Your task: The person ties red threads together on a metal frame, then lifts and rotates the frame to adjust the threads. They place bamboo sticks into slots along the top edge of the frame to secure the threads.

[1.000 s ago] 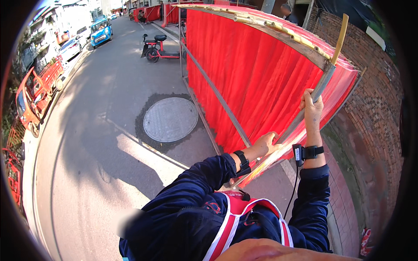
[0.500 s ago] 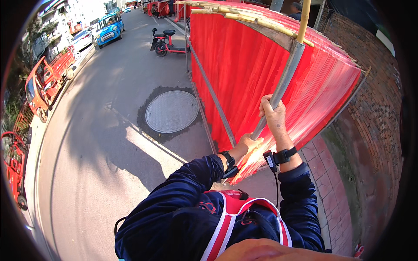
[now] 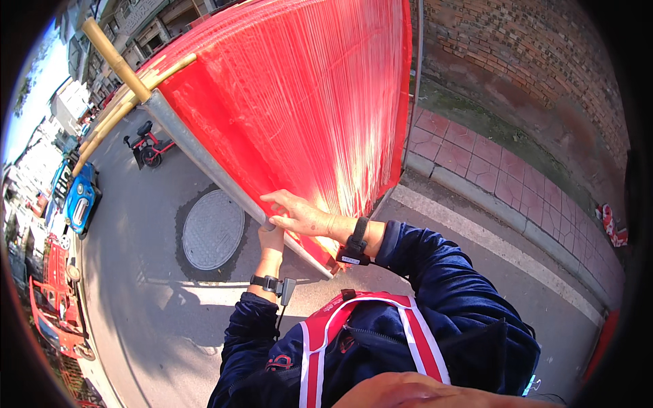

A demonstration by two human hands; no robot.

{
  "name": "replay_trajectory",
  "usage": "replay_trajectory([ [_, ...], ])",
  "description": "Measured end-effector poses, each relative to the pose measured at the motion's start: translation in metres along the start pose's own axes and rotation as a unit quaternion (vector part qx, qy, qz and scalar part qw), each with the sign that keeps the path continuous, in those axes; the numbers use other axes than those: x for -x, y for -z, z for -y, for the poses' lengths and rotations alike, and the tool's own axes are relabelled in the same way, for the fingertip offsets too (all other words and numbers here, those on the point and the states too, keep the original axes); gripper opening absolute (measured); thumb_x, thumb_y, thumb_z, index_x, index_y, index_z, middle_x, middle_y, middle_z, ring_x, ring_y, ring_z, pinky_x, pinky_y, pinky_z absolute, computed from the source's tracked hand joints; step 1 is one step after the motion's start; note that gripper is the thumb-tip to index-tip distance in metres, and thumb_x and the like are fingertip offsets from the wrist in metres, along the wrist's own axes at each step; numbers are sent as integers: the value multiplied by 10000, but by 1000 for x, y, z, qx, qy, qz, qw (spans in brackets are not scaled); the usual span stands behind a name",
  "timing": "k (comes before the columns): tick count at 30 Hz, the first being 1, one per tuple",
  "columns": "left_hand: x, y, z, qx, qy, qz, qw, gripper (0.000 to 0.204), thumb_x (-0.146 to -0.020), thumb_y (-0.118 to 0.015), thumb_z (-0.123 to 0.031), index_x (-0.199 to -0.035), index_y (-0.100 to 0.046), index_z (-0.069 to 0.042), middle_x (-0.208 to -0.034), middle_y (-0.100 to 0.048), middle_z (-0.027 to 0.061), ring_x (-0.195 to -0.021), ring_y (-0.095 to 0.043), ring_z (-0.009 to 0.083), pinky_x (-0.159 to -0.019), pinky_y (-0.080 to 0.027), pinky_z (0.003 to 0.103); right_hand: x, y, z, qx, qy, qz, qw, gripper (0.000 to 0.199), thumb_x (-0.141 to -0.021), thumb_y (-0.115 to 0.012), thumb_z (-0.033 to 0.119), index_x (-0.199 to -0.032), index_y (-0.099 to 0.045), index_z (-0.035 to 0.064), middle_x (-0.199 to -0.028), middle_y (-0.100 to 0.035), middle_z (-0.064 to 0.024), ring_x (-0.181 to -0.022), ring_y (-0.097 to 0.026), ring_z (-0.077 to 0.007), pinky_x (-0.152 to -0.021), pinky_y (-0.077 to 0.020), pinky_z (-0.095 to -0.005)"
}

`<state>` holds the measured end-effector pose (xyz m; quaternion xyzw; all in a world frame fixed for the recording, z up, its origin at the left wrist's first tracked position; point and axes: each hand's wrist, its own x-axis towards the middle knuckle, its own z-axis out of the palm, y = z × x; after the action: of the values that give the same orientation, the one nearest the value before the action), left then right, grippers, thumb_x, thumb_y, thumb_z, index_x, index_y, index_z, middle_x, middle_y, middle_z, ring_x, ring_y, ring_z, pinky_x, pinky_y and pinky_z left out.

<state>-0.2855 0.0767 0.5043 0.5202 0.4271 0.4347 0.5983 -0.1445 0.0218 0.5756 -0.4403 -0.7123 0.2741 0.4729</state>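
The person holds the grey pole (image 3: 197, 149), which stands slanted along the near edge of the red hanging strands (image 3: 306, 95), with a bamboo stick (image 3: 115, 60) at its upper end. The left hand (image 3: 271, 239) seems closed around the lower part of the pole, its fingers mostly hidden. The right hand (image 3: 305, 216) lies just above, thumb and forefinger apart; whether it grips, one cannot tell. The step appears to be steadying or guiding the pole. Any further move probably calls for firm support from both hands.
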Motion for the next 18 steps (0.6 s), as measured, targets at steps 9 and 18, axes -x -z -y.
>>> replay_trajectory([
  [9, -9, -2, 9, 7, -34, 13, 999, 165, -938, -655, -91, -813, -552, -57, -774, -609, 32, -705, -614, 128, -706, -511, 305, 147, 203, -124, -195, -267, -279, 901, 282, -992, -612, 275, -1137, -648, 36, -957, -704, -52, -819, -666, -125, -771, -551, -289],
  [18, -3, -22, 37, -38, -87, -184, 978, 222, -973, -644, -210, -874, -575, -24, -770, -614, 64, -763, -601, 158, -784, -475, 324, 327, 370, -254, -128, -416, -479, 762, 268, -958, -630, 269, -1124, -663, 62, -985, -689, -55, -806, -646, -136, -720, -552, -293],
])
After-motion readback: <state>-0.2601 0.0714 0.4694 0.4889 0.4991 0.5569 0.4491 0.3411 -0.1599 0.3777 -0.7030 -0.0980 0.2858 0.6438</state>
